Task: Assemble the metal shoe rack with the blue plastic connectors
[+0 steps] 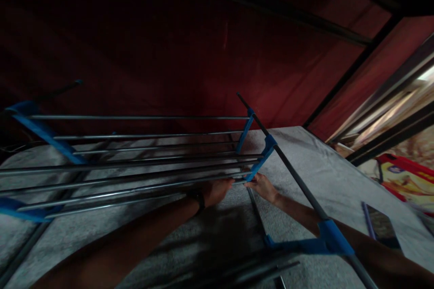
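A rack of thin metal tubes with blue plastic brackets lies in front of me. My left hand [219,191] is closed around the right end of a metal tube [129,199]. Just right of it, the fingers of my right hand [262,187] are closed at the lower end of a blue bracket [259,162], where that tube meets it. A dark pole [298,178] runs through this bracket and passes over my right forearm. Nearer to me, another blue bracket [334,238] sits on the same pole, with blurred tubes beside it.
The rack stands on a grey textured surface [291,144] against a dark red wall [169,54]. To the right lies a phone [383,226], near my right forearm. A red and yellow printed bag [407,174] lies beyond the surface's right edge. More blue brackets [50,135] hold the rack's left end.
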`<state>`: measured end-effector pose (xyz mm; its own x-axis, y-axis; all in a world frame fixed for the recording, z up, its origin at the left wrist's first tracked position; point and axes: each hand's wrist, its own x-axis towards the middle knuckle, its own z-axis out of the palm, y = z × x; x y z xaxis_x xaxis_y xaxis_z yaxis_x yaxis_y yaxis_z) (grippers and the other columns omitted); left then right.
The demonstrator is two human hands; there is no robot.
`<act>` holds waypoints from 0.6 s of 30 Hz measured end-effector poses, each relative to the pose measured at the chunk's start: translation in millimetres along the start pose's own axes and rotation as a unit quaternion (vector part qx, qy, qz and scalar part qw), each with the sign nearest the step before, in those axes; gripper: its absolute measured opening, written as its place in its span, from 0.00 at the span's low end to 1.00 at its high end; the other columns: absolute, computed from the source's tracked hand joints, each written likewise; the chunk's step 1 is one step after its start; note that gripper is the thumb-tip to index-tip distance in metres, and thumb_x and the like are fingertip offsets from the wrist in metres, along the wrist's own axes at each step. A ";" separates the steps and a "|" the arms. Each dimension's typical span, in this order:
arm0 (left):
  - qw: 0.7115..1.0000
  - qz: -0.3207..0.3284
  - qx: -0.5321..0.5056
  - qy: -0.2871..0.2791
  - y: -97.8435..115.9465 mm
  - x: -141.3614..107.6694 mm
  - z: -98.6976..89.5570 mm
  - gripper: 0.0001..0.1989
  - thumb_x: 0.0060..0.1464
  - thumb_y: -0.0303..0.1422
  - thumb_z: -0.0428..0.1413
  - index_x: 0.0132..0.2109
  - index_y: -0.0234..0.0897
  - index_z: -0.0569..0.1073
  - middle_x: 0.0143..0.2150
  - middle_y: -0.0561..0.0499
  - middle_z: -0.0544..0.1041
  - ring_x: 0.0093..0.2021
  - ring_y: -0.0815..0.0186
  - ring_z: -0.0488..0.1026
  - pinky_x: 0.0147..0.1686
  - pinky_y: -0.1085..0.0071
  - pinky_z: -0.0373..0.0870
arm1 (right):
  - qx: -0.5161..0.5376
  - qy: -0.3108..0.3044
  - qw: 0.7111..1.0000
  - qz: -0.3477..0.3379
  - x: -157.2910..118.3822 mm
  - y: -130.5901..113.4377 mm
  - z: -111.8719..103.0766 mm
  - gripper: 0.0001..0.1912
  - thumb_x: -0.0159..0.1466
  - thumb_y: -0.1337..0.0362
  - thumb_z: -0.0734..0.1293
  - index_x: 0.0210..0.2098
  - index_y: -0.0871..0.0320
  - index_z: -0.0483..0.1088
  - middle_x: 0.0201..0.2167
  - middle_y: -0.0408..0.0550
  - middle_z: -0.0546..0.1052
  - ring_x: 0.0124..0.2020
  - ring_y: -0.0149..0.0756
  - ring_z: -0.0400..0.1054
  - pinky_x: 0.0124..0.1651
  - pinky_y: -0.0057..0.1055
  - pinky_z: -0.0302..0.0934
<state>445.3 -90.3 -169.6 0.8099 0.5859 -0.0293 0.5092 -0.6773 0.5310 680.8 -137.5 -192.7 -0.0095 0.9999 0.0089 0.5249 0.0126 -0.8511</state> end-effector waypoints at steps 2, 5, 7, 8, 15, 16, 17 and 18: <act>1.000 -0.003 -0.015 0.007 -2.9 1.0 2.8 0.20 0.65 0.31 0.44 0.60 0.38 0.69 0.57 0.45 0.75 0.57 0.57 0.72 0.58 0.60 0.66 | -0.014 0.003 1.000 -0.002 -0.6 -0.8 -0.5 0.11 0.57 0.57 0.71 0.38 0.54 0.73 0.38 0.47 0.80 0.42 0.43 0.76 0.48 0.41 0.69; 0.998 -0.020 -0.062 0.003 -5.9 0.3 2.8 0.19 0.64 0.31 0.45 0.58 0.42 0.71 0.60 0.48 0.73 0.61 0.58 0.68 0.62 0.60 0.61 | -0.026 0.003 1.000 -0.002 -1.1 -0.4 -0.3 0.10 0.58 0.59 0.70 0.38 0.55 0.74 0.39 0.48 0.80 0.42 0.44 0.76 0.48 0.40 0.69; 0.995 -0.039 -0.091 -0.009 -5.7 0.9 1.8 0.19 0.63 0.32 0.45 0.58 0.42 0.71 0.60 0.48 0.73 0.60 0.57 0.68 0.61 0.59 0.62 | -0.042 0.007 0.999 -0.001 -1.2 0.0 0.0 0.09 0.59 0.60 0.69 0.39 0.55 0.75 0.40 0.49 0.81 0.43 0.45 0.76 0.48 0.41 0.68; 0.994 -0.050 -0.101 -0.014 -5.4 1.5 1.5 0.20 0.63 0.32 0.45 0.58 0.42 0.71 0.59 0.47 0.74 0.59 0.57 0.69 0.60 0.58 0.63 | -0.051 0.010 0.999 0.000 -1.1 0.0 0.2 0.09 0.59 0.60 0.69 0.39 0.55 0.75 0.40 0.50 0.81 0.43 0.45 0.76 0.48 0.41 0.68; 0.987 -0.085 -0.132 -0.029 -11.1 10.4 2.4 0.18 0.61 0.31 0.47 0.55 0.40 0.74 0.50 0.49 0.79 0.49 0.61 0.74 0.53 0.65 0.69 | -0.080 0.019 0.996 0.018 -0.7 -8.2 -1.3 0.09 0.58 0.62 0.69 0.39 0.54 0.77 0.38 0.48 0.82 0.42 0.46 0.77 0.46 0.40 0.68; 0.987 -0.082 -0.137 -0.033 -12.4 12.2 2.2 0.18 0.61 0.31 0.46 0.54 0.39 0.74 0.48 0.49 0.80 0.47 0.62 0.75 0.51 0.67 0.70 | -0.079 0.018 0.997 0.016 -0.5 -9.1 -1.8 0.09 0.58 0.61 0.70 0.39 0.53 0.77 0.38 0.48 0.82 0.42 0.45 0.77 0.46 0.40 0.68; 0.986 -0.079 -0.140 -0.038 -13.6 13.8 1.7 0.18 0.60 0.30 0.46 0.54 0.38 0.75 0.47 0.49 0.80 0.46 0.63 0.75 0.50 0.68 0.70 | -0.076 0.015 0.997 0.012 -0.3 -9.5 -2.4 0.09 0.58 0.61 0.70 0.39 0.53 0.77 0.38 0.48 0.81 0.42 0.45 0.76 0.46 0.40 0.68; 0.986 -0.076 -0.143 -0.042 -14.5 15.0 1.2 0.18 0.60 0.29 0.46 0.53 0.37 0.75 0.46 0.49 0.80 0.44 0.63 0.75 0.49 0.69 0.71 | -0.072 0.011 0.997 0.008 -0.1 -9.4 -2.8 0.09 0.58 0.60 0.70 0.39 0.54 0.77 0.39 0.48 0.81 0.42 0.45 0.76 0.46 0.40 0.68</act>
<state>450.5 -72.2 -178.7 0.7580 0.6240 -0.1900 0.5331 -0.4249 0.7316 678.3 -137.8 -183.2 0.0181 0.9998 0.0081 0.6413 -0.0054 -0.7673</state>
